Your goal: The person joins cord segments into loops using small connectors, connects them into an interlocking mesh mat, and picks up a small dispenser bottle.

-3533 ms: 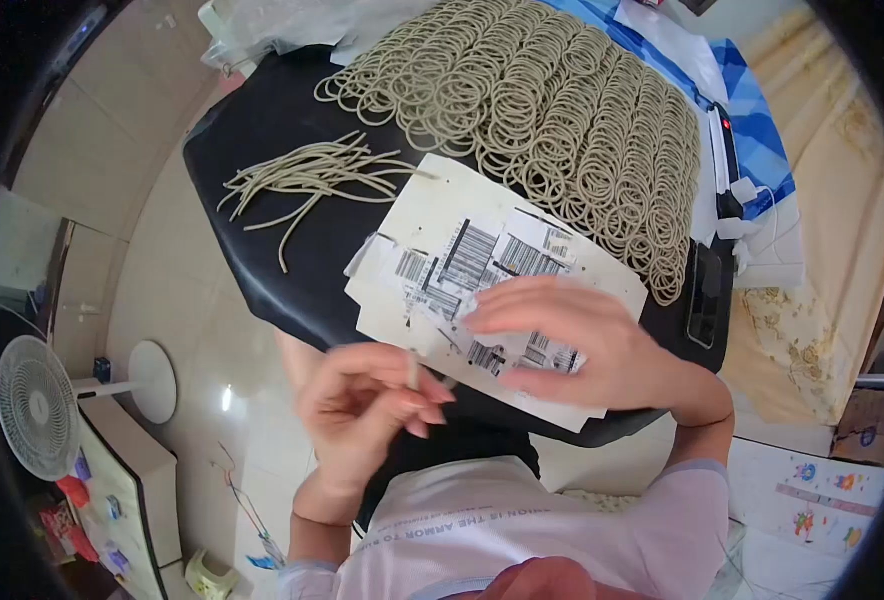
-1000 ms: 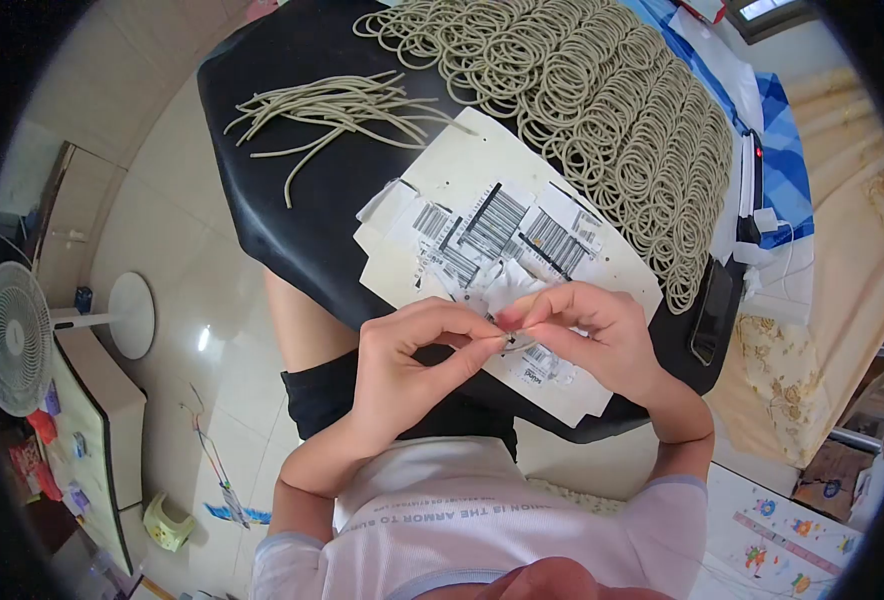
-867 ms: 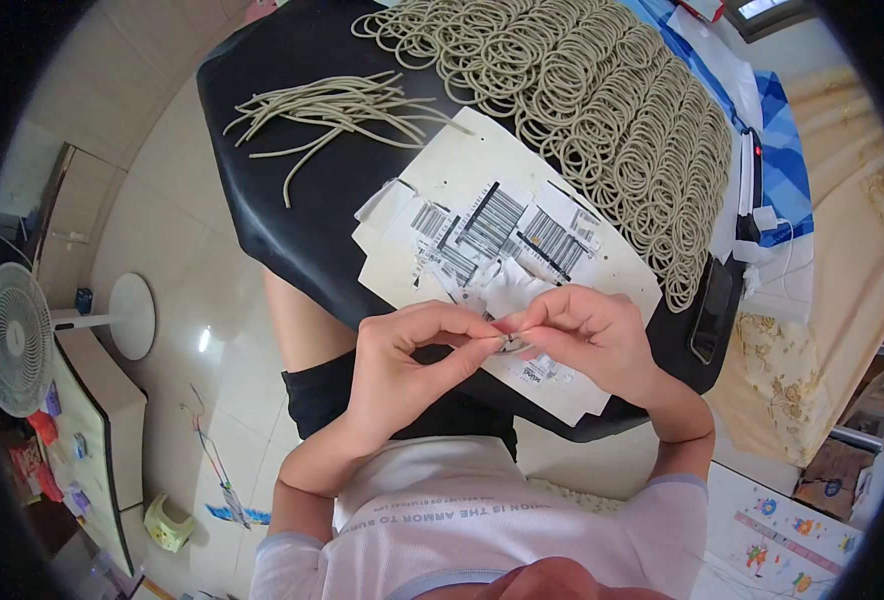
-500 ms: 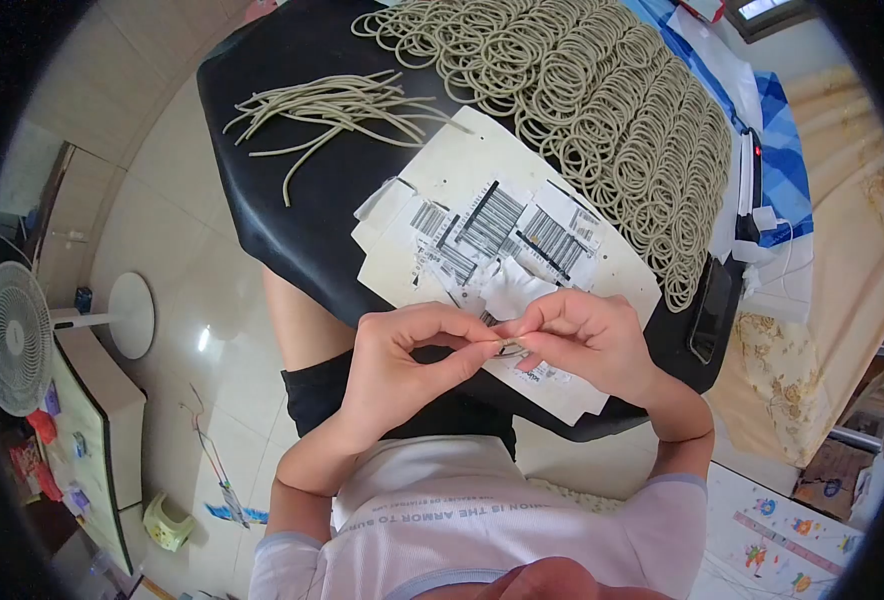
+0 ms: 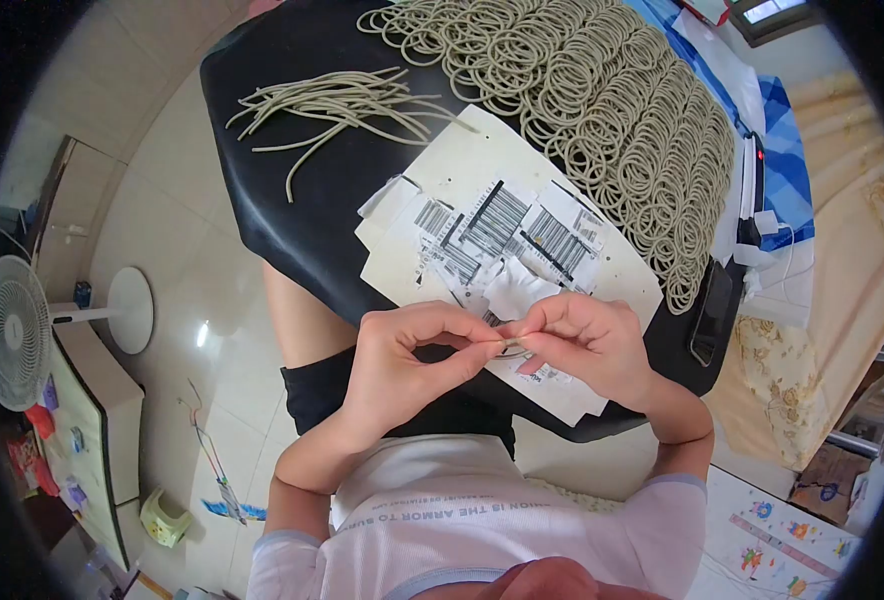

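The left hand [image 5: 392, 372] pinches a short cord [image 5: 515, 346] between thumb and fingertips, and the right hand [image 5: 597, 348] grips it the same way just beside. The fingertips of both hands nearly meet, so only a small part of the pale tan cord shows, curving below them; whether its ends are joined is hidden.

Under and beyond the hands, a white card [image 5: 440, 178] lies at a slant on the black-covered table [image 5: 297, 235]. Barcode labels [image 5: 502, 216] are stuck on it, and a crumpled white paper [image 5: 518, 291] lies just beyond the fingertips.

Past the card's far left corner is a loose pile of cut cords [image 5: 327, 100], one end reaching over the card. Along the far right side, many cord rings [image 5: 587, 85] lie overlapped in rows, near the card's edge. A dark phone [image 5: 710, 320] rests near the table's right edge, close to the rings. A white fan [image 5: 14, 335] stands well apart at left.
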### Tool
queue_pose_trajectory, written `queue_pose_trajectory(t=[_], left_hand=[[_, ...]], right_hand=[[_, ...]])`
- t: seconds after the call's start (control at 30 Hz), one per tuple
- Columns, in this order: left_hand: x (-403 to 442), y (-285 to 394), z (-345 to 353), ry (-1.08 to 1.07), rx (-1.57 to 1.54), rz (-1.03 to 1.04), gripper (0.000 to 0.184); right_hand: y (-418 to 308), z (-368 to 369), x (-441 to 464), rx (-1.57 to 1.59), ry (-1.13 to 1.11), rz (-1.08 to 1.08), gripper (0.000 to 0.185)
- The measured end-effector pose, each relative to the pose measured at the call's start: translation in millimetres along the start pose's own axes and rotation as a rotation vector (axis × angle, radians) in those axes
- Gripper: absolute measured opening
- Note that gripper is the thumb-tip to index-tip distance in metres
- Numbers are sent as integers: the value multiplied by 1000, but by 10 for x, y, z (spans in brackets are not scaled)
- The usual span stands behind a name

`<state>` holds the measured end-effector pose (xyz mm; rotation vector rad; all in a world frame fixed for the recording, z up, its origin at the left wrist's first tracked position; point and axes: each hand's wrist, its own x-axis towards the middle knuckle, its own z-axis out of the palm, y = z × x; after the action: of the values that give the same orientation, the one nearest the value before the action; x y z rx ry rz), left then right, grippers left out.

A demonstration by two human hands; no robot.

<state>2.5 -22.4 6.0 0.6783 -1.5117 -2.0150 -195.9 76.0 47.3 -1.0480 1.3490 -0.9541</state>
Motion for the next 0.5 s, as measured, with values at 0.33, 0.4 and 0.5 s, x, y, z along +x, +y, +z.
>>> queue_pose_trajectory(t=[0.33, 0.4, 0.5], left_hand=[[-11, -29, 30, 56, 22, 73, 9], [-12, -30, 39, 64, 29, 86, 9], [-13, -19, 51, 70, 44, 95, 9]], right_hand=[[73, 116, -4, 18, 85, -109, 15], [83, 123, -7, 23, 95, -112, 15], [106, 127, -17, 32, 106, -114, 14]])
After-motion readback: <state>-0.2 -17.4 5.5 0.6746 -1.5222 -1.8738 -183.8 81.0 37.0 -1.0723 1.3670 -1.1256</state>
